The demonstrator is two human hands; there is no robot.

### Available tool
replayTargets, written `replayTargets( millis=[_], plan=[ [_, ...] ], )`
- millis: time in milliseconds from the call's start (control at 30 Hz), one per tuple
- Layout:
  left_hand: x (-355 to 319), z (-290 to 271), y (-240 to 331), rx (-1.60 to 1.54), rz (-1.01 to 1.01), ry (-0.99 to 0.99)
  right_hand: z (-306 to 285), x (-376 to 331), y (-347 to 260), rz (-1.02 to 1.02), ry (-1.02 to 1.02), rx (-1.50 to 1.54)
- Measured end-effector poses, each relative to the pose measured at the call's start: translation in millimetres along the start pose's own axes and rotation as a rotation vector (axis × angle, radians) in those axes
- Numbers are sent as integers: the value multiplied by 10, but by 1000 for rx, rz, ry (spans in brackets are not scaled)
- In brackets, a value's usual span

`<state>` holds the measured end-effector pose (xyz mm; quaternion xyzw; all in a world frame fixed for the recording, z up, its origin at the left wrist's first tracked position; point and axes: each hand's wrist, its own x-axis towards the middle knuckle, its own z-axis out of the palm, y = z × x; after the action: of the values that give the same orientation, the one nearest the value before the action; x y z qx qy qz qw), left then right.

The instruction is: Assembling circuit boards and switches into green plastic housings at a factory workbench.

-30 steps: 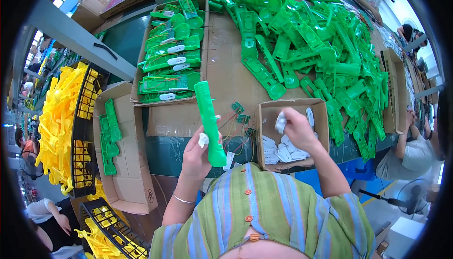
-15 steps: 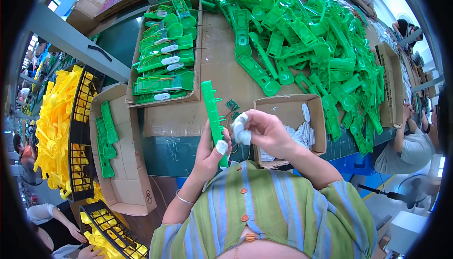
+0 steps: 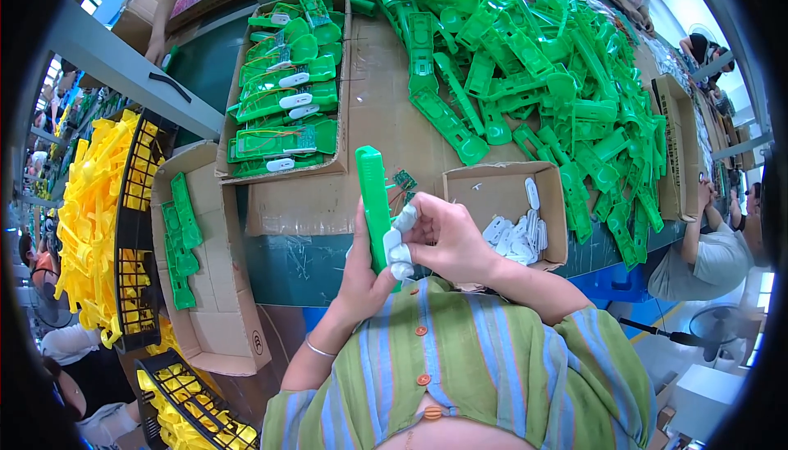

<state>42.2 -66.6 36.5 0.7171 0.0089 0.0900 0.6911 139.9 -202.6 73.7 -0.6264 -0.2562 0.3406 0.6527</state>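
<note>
My left hand point(image 3: 358, 274) is closed around a long green plastic shell point(image 3: 373, 196), held nearly upright in front of my chest. A small white oval plastic piece point(image 3: 393, 245) lies against the shell's right side. The fingers of my right hand point(image 3: 453, 241) are pinched at that piece, close to my left thumb. White covers wrap some fingertips on both hands. Just beyond the shell, a small green circuit board point(image 3: 404, 180) with thin wires hangs or lies; the hands hide part of the wires. To the right, a cardboard box point(image 3: 492, 178) holds several white plastic pieces point(image 3: 519, 235).
A large heap of green shells point(image 3: 525, 56) covers the table's far right. At left stand a box of wired green shells point(image 3: 283, 167), a carton point(image 3: 217, 339) with several green parts, and black crates point(image 3: 135, 286) of yellow parts. A co-worker's arm point(image 3: 164, 11) reaches in at far left.
My right hand has moved left and down to the shell, bringing its fingers against it. The shell has turned so its smoother face shows. A co-worker's arm has come in at the far left.
</note>
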Motion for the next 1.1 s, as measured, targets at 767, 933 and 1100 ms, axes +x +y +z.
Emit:
replayTargets(
  millis=[767,933,1100],
  plan=[
    [49,-407,246,-462,81,443,-57,628,-159,-116,-218,65],
    [103,-289,350,-659,9,335,-90,514,-218,-131,-159,-24],
    [73,-192,326,-358,116,369,-57,442,-319,-274,13,-489]
  ],
)
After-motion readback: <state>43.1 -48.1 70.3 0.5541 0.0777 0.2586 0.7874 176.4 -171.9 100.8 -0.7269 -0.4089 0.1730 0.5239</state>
